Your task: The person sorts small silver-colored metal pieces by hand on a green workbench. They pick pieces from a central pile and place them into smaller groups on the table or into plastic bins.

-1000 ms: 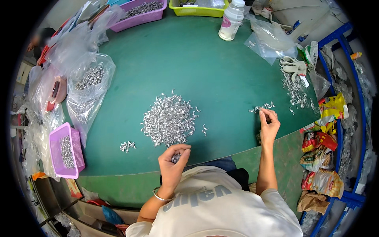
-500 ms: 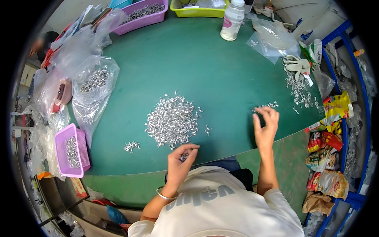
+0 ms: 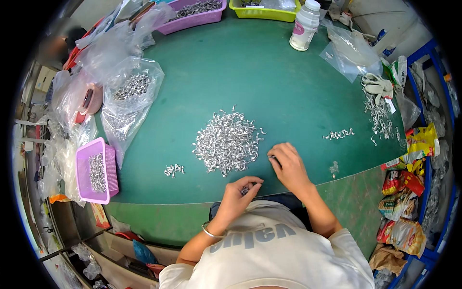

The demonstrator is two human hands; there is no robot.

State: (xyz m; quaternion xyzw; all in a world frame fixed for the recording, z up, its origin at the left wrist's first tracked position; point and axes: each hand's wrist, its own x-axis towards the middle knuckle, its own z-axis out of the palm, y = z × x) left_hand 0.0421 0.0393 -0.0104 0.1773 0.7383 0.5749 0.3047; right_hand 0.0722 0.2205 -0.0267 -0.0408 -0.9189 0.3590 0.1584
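Presently clasped in left-hand grip [image 3: 234,197]: metal pieces [image 3: 245,190]; pinched in right-hand grip [image 3: 289,168], beside silvery heap [image 3: 227,142]: small dark piece [image 3: 272,156].

The person wears an off-white T-shirt [image 3: 269,262] of plain cloth, with a round neckline. Its short sleeves [image 3: 347,243] end well behind both hands. On the front, behind the left hand [image 3: 240,196] and the right hand [image 3: 288,168], there are big grey-blue letters [image 3: 254,237]. A thin silver bracelet [image 3: 210,232] goes around the left wrist. Dark blue trousers [image 3: 284,198] show a little, between hands and shirt.
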